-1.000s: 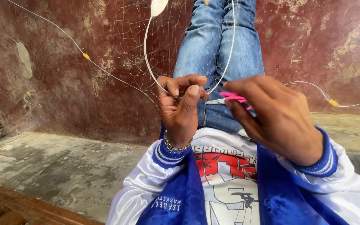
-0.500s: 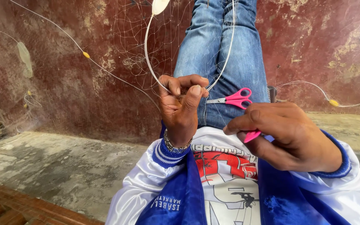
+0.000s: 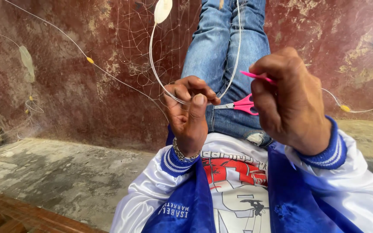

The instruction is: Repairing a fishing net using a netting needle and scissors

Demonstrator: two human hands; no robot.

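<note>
My left hand is raised over my lap and pinches a loop of white cord between thumb and fingers. The cord borders a fine, nearly clear fishing net that stretches away over my jeans. My right hand is lifted beside the left and is closed on a thin pink stick-like tool whose tip points toward my left hand. A pair of pink-handled scissors lies on my thigh between the hands, touched by neither.
A white oval float hangs on the cord at the top. Small yellow floats sit along a line running left across the stained red floor. A grey concrete strip and a wooden edge lie at lower left.
My right hand has let go of the pink scissors, which now rest on my thigh, and has risen holding the thin pink tool. My left hand keeps its pinch on the cord.
</note>
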